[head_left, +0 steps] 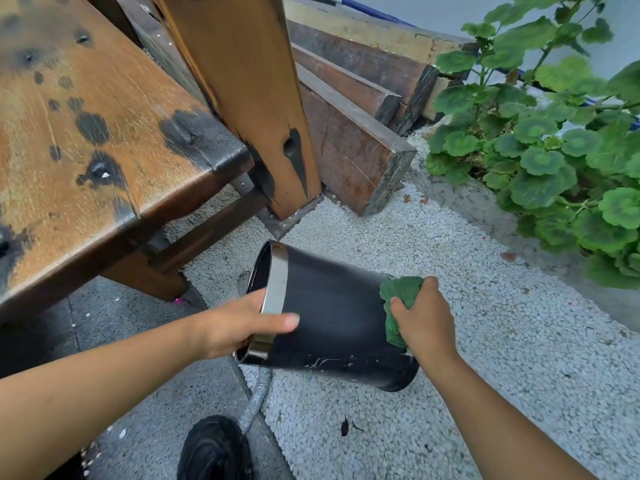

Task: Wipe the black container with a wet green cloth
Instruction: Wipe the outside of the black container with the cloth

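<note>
The black container (332, 317), a round bin with a shiny metal rim, is tipped on its side above the white gravel, its mouth facing left. My left hand (239, 323) grips the metal rim, thumb lying across the black wall and fingers inside the mouth. My right hand (424, 320) holds the bunched green cloth (398, 299) and presses it against the container's wall near its base end. White smears mark the lower side of the container.
A stained wooden bench (104, 133) and its post (249, 98) stand at the left and centre. Stacked timber beams (353, 109) lie behind. A leafy green plant (554, 140) fills the right. A grey hose (256, 400) and a dark shoe (214, 448) lie below the container.
</note>
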### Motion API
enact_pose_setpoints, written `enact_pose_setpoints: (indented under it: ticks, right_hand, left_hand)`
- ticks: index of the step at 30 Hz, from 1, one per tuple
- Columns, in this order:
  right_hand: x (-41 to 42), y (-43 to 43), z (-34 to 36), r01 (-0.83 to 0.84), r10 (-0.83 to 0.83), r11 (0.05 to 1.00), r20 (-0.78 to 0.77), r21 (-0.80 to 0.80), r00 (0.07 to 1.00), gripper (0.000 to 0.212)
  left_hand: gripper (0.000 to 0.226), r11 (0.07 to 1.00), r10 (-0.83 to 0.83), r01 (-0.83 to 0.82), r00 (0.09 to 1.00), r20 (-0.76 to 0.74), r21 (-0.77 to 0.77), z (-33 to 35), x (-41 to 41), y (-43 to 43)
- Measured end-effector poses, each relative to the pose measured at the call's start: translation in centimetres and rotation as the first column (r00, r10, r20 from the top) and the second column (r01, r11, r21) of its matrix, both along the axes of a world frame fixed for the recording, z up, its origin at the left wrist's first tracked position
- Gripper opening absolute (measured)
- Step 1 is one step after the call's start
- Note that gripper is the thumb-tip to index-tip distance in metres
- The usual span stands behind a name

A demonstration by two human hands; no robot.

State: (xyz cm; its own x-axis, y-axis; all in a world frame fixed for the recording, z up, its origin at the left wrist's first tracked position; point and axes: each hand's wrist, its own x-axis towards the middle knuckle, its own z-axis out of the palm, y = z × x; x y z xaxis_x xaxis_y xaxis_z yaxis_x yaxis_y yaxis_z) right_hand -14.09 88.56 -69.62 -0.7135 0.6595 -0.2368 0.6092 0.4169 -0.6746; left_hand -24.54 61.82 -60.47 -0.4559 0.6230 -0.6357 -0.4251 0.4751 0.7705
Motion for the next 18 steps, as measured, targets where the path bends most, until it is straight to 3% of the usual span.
enact_pose_setpoints:
  ticks: [2, 5, 9, 12, 16, 18]
  right_hand:
    - [0.2, -0.4, -0.1, -0.015, 0.015, 1.000, 0.003, -0.001, 1.000, 0.034]
    - [0.4, -0.8, 0.1, -0.028, 0.028, 1.000, 0.010, -0.005, 1.000, 0.034]
    - [0.1, -0.2, 1.1, 0.042, -0.046, 0.995, -0.039, -0.090, 0.998, 0.030]
    - [-0.6, -0.8, 3.3, 0.081, -0.133, 0.961, -0.185, -0.263, 0.974, 0.025]
    - [-1.3, -3.2, 6.6, 0.005, -0.162, 0.918, -0.361, -0.397, 0.918, 0.024]
    - [-1.3, -4.4, 7.9, -0.041, -0.126, 0.921, -0.393, -0.388, 0.911, 0.024]
  left_hand:
    - [0.050, 0.975, -0.207, 0.203, 0.978, -0.038, -0.089, 0.0, 0.5, -1.2]
    - [0.049, 0.959, -0.251, 0.228, 0.958, -0.135, -0.169, 0.4, 1.0, -1.6]
    - [0.041, 0.995, -0.075, 0.059, 0.978, -0.194, -0.083, 0.5, 1.4, -1.1]
    - [0.031, 0.992, 0.100, -0.114, 0.969, -0.226, -0.052, 0.6, 2.2, 0.1]
    - [0.022, 0.971, 0.223, -0.236, 0.950, -0.218, -0.035, 1.9, 2.0, 2.8]
    - [0.032, 0.954, 0.281, -0.297, 0.937, -0.210, -0.048, 2.9, 1.4, 3.9]
